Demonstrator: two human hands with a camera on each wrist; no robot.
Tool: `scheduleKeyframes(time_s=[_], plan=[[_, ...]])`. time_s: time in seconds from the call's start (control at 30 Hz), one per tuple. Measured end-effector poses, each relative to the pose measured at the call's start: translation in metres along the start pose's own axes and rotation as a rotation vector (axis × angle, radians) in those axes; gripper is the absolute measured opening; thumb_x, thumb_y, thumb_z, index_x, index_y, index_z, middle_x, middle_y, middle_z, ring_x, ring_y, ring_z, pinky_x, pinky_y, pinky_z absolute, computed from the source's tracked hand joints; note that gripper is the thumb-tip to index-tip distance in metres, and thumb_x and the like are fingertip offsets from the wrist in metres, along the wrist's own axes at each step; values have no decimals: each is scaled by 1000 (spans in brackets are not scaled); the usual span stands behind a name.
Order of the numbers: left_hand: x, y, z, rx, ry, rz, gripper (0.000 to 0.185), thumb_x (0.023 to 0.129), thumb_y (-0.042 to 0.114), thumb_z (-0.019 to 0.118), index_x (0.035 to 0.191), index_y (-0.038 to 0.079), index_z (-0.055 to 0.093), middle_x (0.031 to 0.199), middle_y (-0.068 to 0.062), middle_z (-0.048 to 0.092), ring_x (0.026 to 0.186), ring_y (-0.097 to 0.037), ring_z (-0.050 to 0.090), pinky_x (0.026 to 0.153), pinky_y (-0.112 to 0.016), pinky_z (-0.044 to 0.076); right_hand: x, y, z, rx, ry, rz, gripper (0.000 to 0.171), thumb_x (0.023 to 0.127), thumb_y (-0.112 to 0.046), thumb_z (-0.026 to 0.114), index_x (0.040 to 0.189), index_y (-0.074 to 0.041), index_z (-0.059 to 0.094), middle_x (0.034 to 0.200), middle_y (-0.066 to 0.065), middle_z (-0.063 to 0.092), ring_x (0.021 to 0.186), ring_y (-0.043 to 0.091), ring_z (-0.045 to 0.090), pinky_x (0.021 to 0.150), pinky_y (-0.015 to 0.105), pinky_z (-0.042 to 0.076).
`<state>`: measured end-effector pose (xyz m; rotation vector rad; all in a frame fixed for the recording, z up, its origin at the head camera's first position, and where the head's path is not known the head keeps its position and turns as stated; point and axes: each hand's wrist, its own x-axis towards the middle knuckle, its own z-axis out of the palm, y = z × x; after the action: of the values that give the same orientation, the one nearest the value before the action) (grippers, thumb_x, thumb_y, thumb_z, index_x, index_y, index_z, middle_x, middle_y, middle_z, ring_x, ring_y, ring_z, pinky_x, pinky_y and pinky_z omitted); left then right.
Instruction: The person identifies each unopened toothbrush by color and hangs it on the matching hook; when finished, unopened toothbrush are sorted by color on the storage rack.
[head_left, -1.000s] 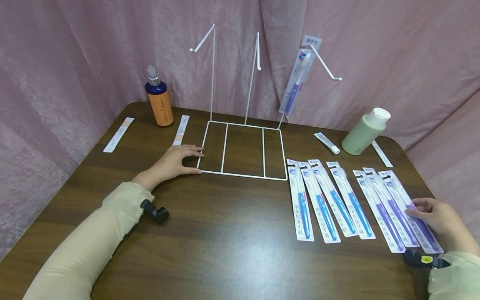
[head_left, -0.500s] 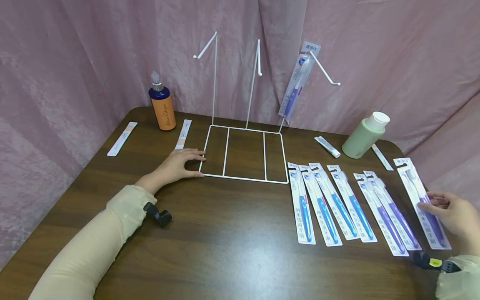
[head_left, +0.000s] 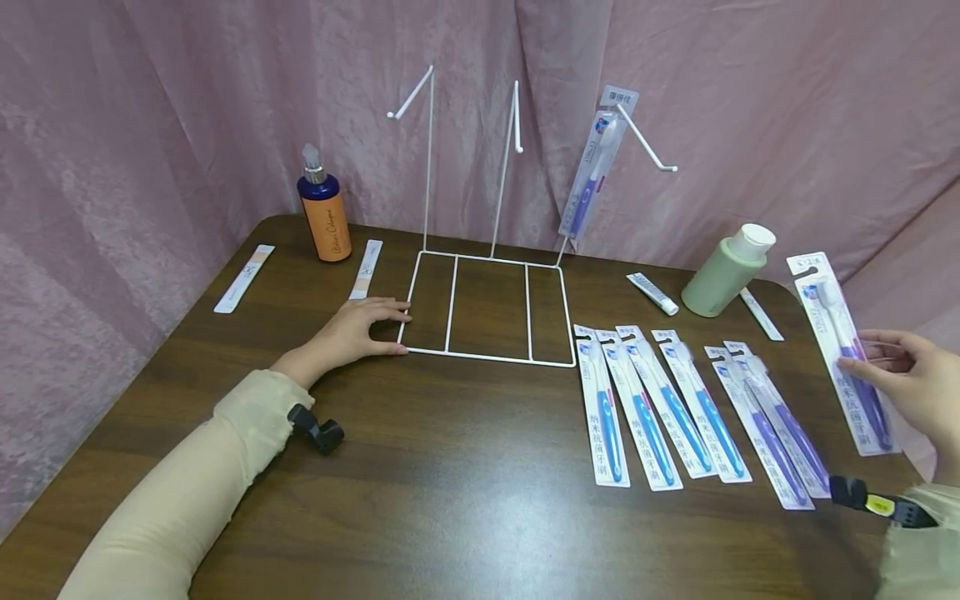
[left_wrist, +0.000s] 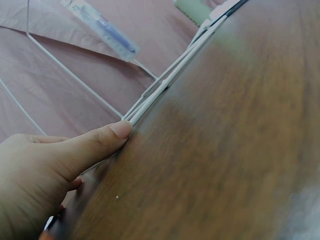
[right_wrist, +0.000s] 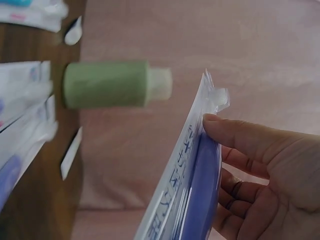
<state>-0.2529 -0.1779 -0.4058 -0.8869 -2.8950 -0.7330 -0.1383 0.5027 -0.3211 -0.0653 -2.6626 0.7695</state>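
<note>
In my right hand [head_left: 911, 375] is a packaged purple toothbrush [head_left: 840, 350], pinched between thumb and fingers and raised off the table at the right. The right wrist view shows the thumb on the edge of the toothbrush pack [right_wrist: 202, 170]. My left hand [head_left: 345, 337] rests on the left side of a white wire display rack [head_left: 487, 358], thumb at its front corner. From the left wrist, my left hand's thumb [left_wrist: 95, 147] lies against the rack's base wire [left_wrist: 160, 90]. Another purple toothbrush pack [head_left: 596, 167] hangs on the rack's right hook [head_left: 645, 137].
Several blue toothbrush packs [head_left: 656, 400] and two purple toothbrush packs [head_left: 772, 425] lie on the table [head_left: 450, 483]. Behind them are a small tube [head_left: 652, 293], a green bottle [head_left: 723, 275] and a thin packet [head_left: 761, 315]. An orange bottle [head_left: 326, 218] stands at the back left.
My right hand has taken the rightmost purple toothbrush from beside the other two, moved it right and lifted it. My left hand stays at the rack.
</note>
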Motion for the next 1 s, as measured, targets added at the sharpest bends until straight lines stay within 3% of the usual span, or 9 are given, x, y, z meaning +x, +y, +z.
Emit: scheduleKeyframes(time_s=[0.1,0.23,0.27,0.3,0.57,1.0], plan=[[-1,-1,0,2,-2,-8,57,77,38,79,125,12,65,144,-7,52,138,-33,41,113,-60,23,-1,-49,-7,-20,-6,-32,27,86,-5,70,109,4,60,71,-41,44,58,-20,44,48,6,39],[-1,-2,-1,4,1,-8,56,77,38,79,125,12,65,144,-7,52,138,-33,41,113,-59,23,2,-88,-7,-98,0,-16,28,88,-11,69,112,0,61,71,-47,35,60,-24,38,51,3,35],[-1,-2,-1,4,3,-7,56,77,38,79,125,12,65,144,-7,52,138,-33,41,113,-60,23,3,-95,-6,-115,-7,-17,37,88,-13,69,117,7,57,71,-47,34,61,-24,36,51,3,35],[-1,-1,-1,3,5,-5,56,77,39,79,125,12,65,144,-7,52,137,-33,42,112,-60,24,4,-101,-5,-122,-15,-21,44,89,-14,69,121,11,54,72,-47,34,62,-25,36,52,2,34],[1,0,-1,4,8,15,56,77,38,79,124,13,65,144,-7,52,137,-33,42,112,-61,24,12,-134,4,-80,-26,-60,49,88,-25,71,124,4,56,76,-48,40,65,-24,40,56,1,36],[0,-2,2,9,15,20,57,76,40,79,125,14,65,143,-6,53,137,-33,43,111,-62,25,20,-184,27,103,39,-167,47,82,-11,76,124,-2,58,81,-39,52,69,-21,51,63,-1,39]])
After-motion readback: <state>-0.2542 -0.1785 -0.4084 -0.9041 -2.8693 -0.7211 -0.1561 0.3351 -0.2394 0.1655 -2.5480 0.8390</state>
